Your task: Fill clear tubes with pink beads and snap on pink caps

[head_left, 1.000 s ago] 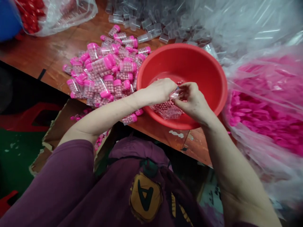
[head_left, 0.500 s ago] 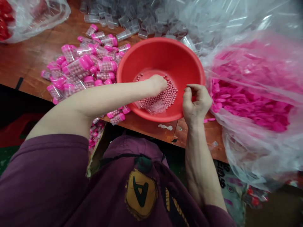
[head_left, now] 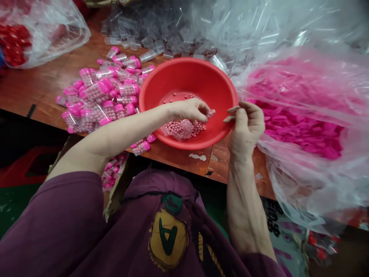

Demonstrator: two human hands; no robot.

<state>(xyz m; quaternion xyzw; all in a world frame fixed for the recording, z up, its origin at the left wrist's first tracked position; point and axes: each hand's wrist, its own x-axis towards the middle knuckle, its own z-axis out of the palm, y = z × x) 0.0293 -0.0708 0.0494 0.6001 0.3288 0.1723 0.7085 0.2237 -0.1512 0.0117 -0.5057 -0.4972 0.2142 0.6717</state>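
Head view: left hand [head_left: 188, 109] curls over beads [head_left: 177, 129] in the basin [head_left: 184, 75], grip hidden; right hand [head_left: 248, 125] pinches closed, contents unclear.

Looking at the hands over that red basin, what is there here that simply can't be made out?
Head view: what, if anything, the left hand grips in the red basin; its curled fingers cover it.
Head view: whether the right hand pinches anything; too small between the closed fingertips.
Head view: the red pieces top left; veiled by a bag, cut by the edge.
Head view: the pink pieces at right; blurred by plastic film.
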